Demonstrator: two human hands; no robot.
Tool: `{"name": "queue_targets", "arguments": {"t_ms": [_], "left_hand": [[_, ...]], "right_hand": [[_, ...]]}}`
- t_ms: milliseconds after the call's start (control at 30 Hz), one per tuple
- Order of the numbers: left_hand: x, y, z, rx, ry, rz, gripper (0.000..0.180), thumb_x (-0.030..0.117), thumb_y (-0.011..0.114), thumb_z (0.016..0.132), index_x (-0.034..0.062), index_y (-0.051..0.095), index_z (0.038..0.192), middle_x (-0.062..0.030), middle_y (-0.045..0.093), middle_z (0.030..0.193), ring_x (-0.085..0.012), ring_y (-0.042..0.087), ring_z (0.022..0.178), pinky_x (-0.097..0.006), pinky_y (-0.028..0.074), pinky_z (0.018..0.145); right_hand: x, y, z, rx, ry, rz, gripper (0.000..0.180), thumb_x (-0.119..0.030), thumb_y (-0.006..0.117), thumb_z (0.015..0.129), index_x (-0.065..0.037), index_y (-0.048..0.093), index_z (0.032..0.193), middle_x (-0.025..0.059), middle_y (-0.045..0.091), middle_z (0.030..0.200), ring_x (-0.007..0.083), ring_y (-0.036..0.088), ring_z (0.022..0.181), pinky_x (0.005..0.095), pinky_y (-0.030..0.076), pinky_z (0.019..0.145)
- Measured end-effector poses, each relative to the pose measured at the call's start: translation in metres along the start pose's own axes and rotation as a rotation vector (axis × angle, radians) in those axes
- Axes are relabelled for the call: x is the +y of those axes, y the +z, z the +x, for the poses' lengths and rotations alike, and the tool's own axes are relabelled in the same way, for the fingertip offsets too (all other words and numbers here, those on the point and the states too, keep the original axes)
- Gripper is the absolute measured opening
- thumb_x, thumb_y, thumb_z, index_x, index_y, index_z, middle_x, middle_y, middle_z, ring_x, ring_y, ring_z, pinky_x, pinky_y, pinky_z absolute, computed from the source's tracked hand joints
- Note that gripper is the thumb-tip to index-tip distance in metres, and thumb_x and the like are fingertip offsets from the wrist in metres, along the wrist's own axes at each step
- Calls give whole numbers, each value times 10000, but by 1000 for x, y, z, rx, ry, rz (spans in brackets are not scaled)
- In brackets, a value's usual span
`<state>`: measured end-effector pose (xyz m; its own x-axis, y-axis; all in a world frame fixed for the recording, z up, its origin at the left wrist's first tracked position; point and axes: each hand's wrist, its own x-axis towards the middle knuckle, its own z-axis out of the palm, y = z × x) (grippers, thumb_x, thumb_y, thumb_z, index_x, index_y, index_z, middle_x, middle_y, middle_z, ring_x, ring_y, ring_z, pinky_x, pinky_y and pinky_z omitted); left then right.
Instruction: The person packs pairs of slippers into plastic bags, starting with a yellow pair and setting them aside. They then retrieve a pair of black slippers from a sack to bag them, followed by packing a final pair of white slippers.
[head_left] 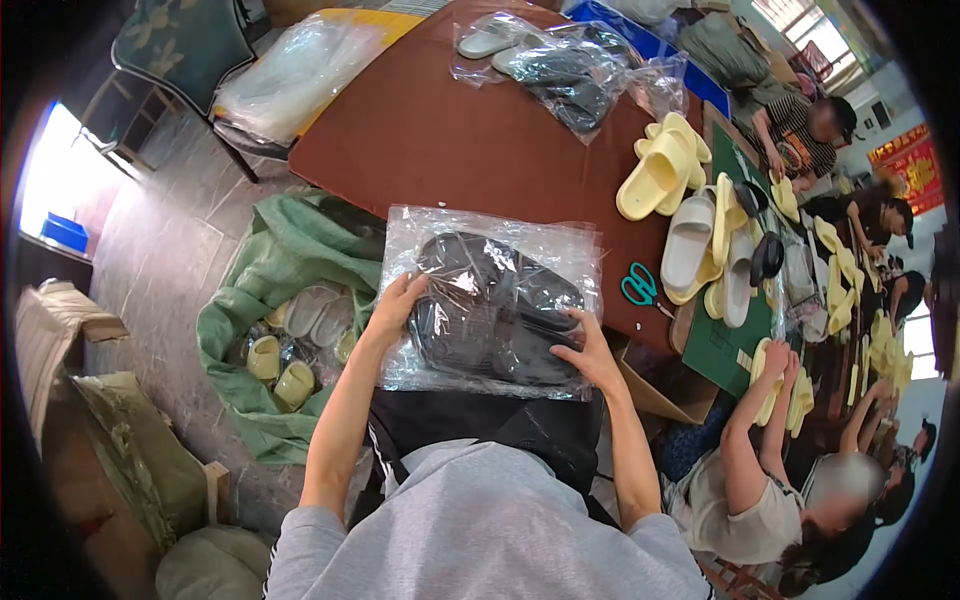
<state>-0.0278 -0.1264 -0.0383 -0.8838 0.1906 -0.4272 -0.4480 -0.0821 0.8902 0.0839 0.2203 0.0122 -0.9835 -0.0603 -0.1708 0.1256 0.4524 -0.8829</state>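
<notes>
Black slippers (455, 338) in a clear bag (403, 235), centre of the frame, held at both sides in the fingers of left hand (393, 311) and right hand (596, 354). Green sack (290, 225), left of centre; teal scissors (652, 295), right of centre; yellow slippers (660, 170), upper right.

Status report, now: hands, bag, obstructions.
Left hand on left side of clear bag; right hand on its right. Black slippers inside. Teal scissors off right, not obstructing.

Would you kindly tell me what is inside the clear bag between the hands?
Black slippers show through the clear bag, between the left hand and right hand. Glare hides parts of them, and anything beneath them is covered.
</notes>
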Motion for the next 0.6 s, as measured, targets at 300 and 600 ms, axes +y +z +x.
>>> {"name": "queue_targets", "arguments": {"t_ms": [300, 600], "left_hand": [[61, 0, -64, -32, -77, 48, 472, 281, 638, 924, 17, 478, 1280, -54, 640, 911, -71, 505, 720, -228, 380, 578], [41, -15, -101, 262, 271, 546, 281, 209, 560, 963, -34, 578, 825, -85, 626, 645, -119, 582, 557, -288, 441, 520]], "right_hand": [[-3, -2, -17, 181, 110, 481, 305, 36, 711, 813, -93, 579, 1055, -29, 574, 873, 48, 548, 778, 199, 437, 690], [-1, -3, -19, 284, 79, 556, 269, 59, 693, 806, -97, 589, 1000, -71, 535, 803, 15, 485, 713, 176, 359, 637]]}}
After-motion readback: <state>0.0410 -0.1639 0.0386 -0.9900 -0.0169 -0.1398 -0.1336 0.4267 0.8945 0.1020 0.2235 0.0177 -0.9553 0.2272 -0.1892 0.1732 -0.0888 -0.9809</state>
